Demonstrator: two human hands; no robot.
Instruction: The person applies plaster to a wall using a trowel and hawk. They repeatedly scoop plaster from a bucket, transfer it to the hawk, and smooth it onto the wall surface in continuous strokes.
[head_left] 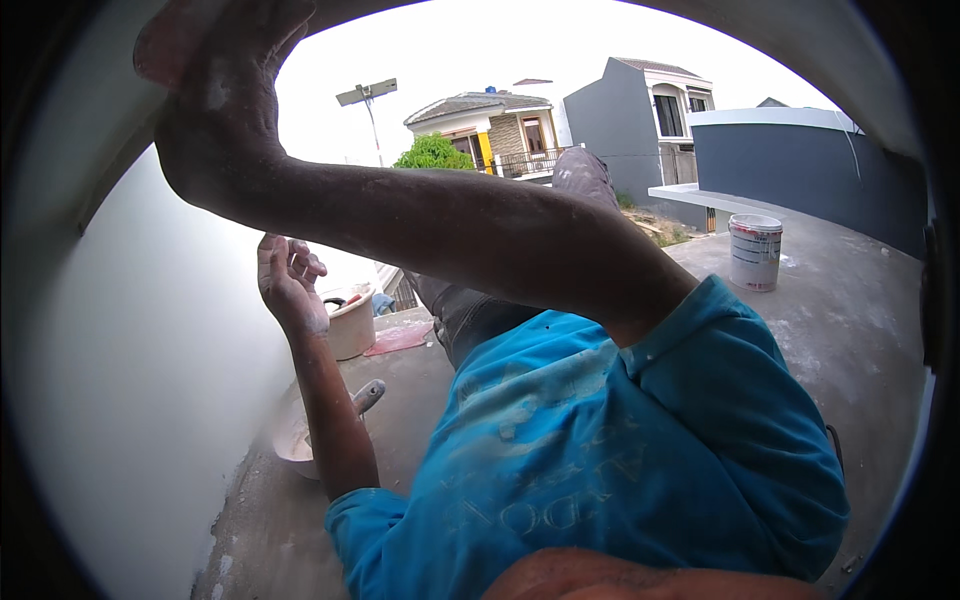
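My right arm stretches across the view to the upper left. There my right hand (225,90), dusted with white, is bent at the wrist and closed on a reddish flat piece (163,45) held up by the pale surface overhead. The picture's edge cuts off its fingertips, and the piece's exact kind is unclear. Lower down, my left hand (292,288) is raised beside the white wall (130,400), palm up. Its fingers are loosely bent and apart, with nothing visible in them. Below it, partly behind my left forearm, is a whitish pan (292,452) with a grey tool handle (369,396) beside it.
A beige bucket (352,332) with things in it stands by the wall, next to a pink sheet (400,338). On the concrete slab (840,320) at right sits a white tub (754,255). A dark grey wall (800,170) and houses lie beyond.
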